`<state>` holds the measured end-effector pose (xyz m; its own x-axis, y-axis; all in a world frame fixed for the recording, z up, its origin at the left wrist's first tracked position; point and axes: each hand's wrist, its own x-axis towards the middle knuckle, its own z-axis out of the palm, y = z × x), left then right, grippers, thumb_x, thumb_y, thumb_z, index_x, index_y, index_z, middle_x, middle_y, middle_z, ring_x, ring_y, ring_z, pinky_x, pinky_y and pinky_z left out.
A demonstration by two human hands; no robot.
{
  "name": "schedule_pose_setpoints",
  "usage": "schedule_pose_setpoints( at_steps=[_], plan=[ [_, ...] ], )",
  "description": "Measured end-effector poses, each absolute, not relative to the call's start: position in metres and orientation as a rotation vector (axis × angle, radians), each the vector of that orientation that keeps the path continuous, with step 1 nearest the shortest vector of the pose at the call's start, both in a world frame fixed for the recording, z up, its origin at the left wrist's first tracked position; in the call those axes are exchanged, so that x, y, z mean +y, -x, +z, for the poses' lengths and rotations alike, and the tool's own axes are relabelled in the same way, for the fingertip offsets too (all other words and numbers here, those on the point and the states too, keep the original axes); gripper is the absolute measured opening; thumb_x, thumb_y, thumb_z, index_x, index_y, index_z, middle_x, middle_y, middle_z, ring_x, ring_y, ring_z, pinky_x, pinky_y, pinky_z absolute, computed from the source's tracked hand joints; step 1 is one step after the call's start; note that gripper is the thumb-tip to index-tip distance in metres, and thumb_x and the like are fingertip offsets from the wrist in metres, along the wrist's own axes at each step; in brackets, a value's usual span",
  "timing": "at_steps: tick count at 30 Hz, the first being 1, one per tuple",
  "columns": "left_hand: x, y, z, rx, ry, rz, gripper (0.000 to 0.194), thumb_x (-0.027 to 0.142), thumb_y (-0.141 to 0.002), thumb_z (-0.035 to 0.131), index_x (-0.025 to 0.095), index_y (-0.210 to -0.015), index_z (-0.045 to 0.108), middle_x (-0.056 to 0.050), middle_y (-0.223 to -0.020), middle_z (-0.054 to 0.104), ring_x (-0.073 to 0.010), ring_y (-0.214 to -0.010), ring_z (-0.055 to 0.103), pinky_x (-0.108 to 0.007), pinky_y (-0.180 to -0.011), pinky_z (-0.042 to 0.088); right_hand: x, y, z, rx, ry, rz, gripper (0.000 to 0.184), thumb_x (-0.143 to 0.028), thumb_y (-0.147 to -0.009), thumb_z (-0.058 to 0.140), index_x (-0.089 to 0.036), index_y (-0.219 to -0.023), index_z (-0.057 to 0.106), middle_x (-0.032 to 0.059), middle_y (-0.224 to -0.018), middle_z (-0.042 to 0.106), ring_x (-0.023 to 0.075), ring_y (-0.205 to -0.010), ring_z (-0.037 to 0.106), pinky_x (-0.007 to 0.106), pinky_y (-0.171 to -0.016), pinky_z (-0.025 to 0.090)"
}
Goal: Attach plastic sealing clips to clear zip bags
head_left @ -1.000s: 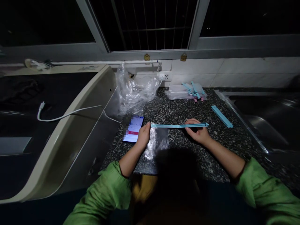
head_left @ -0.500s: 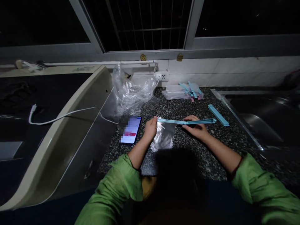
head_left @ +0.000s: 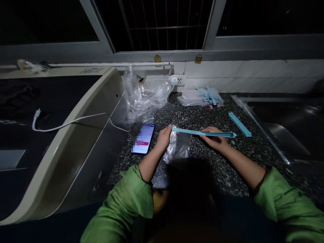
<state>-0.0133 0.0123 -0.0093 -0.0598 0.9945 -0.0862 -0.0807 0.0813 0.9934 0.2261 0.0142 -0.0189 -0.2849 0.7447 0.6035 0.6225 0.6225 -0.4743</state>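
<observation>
A long light-blue bag sealing clip stretches between my hands, bent slightly at its middle. My left hand is closed on its left end. Fingers and thumb of my right hand grip it just right of the bend, while its right end sticks out past them. Under the left half a clear plastic bag hangs or lies; I cannot tell whether it is caught in the clip. More light-blue clips lie together on the speckled countertop, beyond my right hand.
Left of my left hand lies a lit phone. Behind it is crumpled clear plastic. Clear bags with blue and pink clips rest by the wall. A sink borders the right side, a cream-edged appliance the left.
The right half of the clip has tilted down a little, and my right fingers have closed more around it. The whole view has shifted slightly.
</observation>
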Motion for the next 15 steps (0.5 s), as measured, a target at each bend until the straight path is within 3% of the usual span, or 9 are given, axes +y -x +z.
schedule_pose_setpoints(
  at_steps=[3,7,15],
  plan=[
    [0.0114,0.0146,-0.007,1.038,-0.972,1.191,0.04,0.054,-0.061,0.064,0.014,-0.063,0.057,0.002,-0.055,0.056,-0.0114,-0.055,0.047,-0.025,-0.058,0.036,0.0142,-0.2256,-0.0191,-1.999,1.074,0.159,0.012,-0.035,-0.078,0.059,-0.024,-0.076,0.062,0.003,-0.073,0.069,0.0184,-0.069,0.063,0.037,-0.069,0.053],
    [0.0109,0.0148,-0.0051,0.981,-0.935,1.128,0.036,0.034,-0.045,0.077,0.014,-0.069,0.059,0.002,-0.061,0.062,-0.0113,-0.057,0.052,-0.024,-0.061,0.04,0.0135,-0.2255,-0.0183,-1.992,1.091,0.147,0.013,-0.037,-0.079,0.059,-0.024,-0.075,0.062,0.0035,-0.073,0.068,0.0187,-0.069,0.064,0.037,-0.068,0.053],
    [0.0058,0.0129,-0.0025,0.97,-1.041,1.126,0.033,0.033,-0.05,0.077,0.014,-0.072,0.062,0.0,-0.069,0.065,-0.012,-0.063,0.055,-0.025,-0.066,0.041,0.0163,-0.2281,-0.0214,-1.839,1.203,0.043,0.016,-0.04,-0.08,0.057,-0.025,-0.075,0.061,0.0041,-0.075,0.067,0.0212,-0.073,0.064,0.039,-0.07,0.052]
  ],
)
